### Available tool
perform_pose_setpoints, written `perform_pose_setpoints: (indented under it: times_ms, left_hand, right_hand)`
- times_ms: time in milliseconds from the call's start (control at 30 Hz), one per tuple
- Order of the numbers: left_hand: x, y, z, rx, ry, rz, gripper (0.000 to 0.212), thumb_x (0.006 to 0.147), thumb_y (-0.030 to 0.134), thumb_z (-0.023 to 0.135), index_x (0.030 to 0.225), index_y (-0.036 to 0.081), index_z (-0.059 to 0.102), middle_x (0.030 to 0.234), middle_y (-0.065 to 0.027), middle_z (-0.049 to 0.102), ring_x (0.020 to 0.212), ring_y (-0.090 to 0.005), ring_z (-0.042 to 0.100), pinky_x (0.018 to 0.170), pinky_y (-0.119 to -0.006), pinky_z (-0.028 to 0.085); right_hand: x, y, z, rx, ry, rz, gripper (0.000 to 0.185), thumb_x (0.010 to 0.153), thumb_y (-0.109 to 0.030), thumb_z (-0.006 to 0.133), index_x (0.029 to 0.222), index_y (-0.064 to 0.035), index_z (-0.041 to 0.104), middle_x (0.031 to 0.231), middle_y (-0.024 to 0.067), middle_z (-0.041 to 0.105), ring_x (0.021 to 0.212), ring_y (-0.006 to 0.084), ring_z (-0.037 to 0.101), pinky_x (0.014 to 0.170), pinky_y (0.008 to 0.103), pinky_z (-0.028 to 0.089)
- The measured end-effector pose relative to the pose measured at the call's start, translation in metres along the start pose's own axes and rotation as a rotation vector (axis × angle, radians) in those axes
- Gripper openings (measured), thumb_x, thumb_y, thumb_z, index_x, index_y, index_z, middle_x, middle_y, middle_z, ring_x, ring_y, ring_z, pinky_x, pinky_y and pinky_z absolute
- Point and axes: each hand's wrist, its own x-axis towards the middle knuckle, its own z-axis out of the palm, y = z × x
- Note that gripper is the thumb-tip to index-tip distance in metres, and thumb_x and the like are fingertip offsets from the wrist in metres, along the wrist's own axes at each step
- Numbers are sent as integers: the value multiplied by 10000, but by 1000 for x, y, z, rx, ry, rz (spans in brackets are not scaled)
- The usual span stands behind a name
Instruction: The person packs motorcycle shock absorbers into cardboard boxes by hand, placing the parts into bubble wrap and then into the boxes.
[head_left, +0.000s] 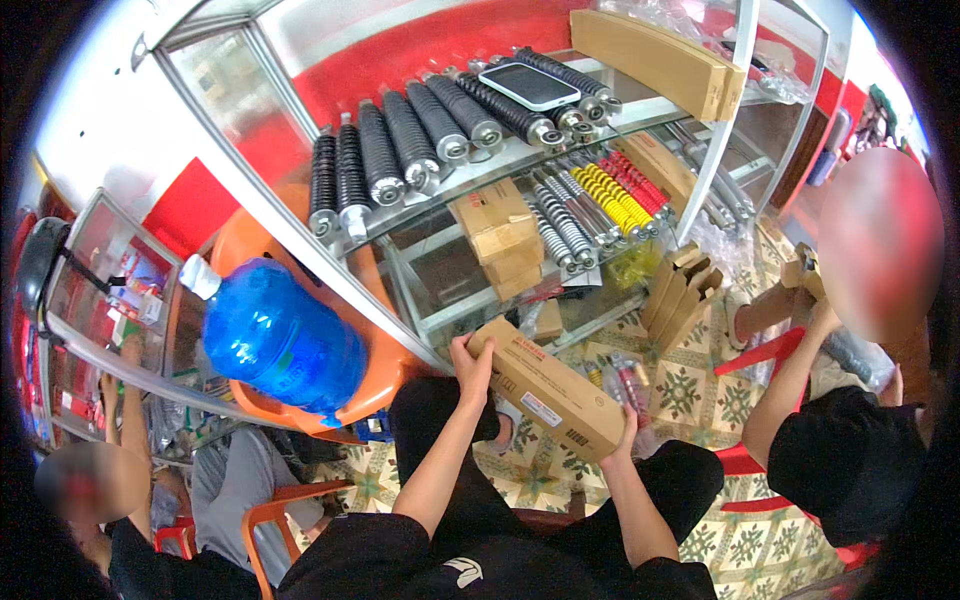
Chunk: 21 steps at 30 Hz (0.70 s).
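Observation:
A long brown cardboard box (551, 390) with printing and a white label lies between my two hands, tilted down to the right above my lap. My left hand (474, 367) grips its upper left end, and my right hand (622, 439) grips its lower right end. Just beyond the box, on the glass shelves, are a taped carton (499, 236) and rows of coil-spring shock absorbers, some chrome, some yellow (611, 199), some red (634, 182). Black shock absorbers (382, 154) line the shelf above, with a smartphone (529, 85) resting on some of them.
A blue water jug (281, 337) lies on an orange plastic chair (382, 352) at the left. Open cardboard boxes (679, 292) and plastic-wrapped shock absorbers (626, 379) stand or lie on the tiled floor. One person (840, 465) sits at the right, another (240, 480) at the left.

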Motion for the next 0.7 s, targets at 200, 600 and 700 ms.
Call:
perform_pose_setpoints:
  times_ms: [200, 600, 700]
  left_hand:
    - [30, 11, -4, 50, 135, 50, 366, 835, 257, 624, 1040, -31, 531, 1059, -173, 531, 1029, -268, 504, 912, -354, 387]
    - [87, 28, -4, -213, 237, 109, 364, 861, 235, 536, 1084, -52, 521, 1070, -183, 549, 1025, -284, 518, 931, -354, 384]
    - [114, 10, 0, -242, 337, 33, 355, 872, 224, 507, 1071, -70, 515, 1056, -195, 562, 994, -294, 543, 899, -378, 409]
  right_hand:
    - [-3, 13, 26, 15, -58, 43, 597, 848, -533, 430, 1193, -57, 540, 1170, 123, 569, 1036, 293, 549, 890, 438, 428]
    - [40, 39, 61, -67, -82, -284, 544, 861, -520, 542, 1160, -67, 510, 1112, 82, 571, 1030, 236, 565, 890, 368, 448]
    - [50, 45, 78, -24, -186, -234, 539, 891, -502, 506, 1174, -44, 532, 1122, 85, 591, 1011, 229, 578, 890, 347, 449]
